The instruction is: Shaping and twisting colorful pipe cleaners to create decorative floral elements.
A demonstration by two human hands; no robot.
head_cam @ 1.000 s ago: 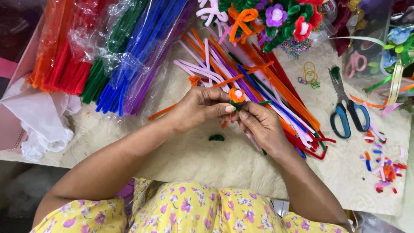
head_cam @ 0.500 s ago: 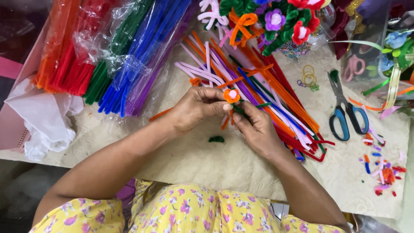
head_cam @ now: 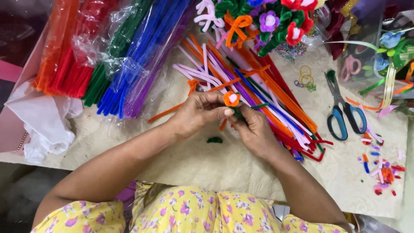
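Blue-handled scissors (head_cam: 343, 113) lie near the table's right edge; bagged pipe cleaners (head_cam: 108, 56) fill its far left corner; colourful scraps (head_cam: 381, 170) beside them.

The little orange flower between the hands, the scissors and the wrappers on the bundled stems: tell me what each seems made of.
Orange flower: fuzzy pipe cleaner coiled around a pale centre, matt and bristly, likely chenille over wire. It sits between the left hand and right hand.
Scissors: dull metal blades; smooth blue handles, probably plastic.
Wrappers: thin clear plastic film, crinkled and glinting.

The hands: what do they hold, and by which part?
Both hold one small orange pipe-cleaner flower: the left hand pinches just under its head, the right hand grips the green stem below.
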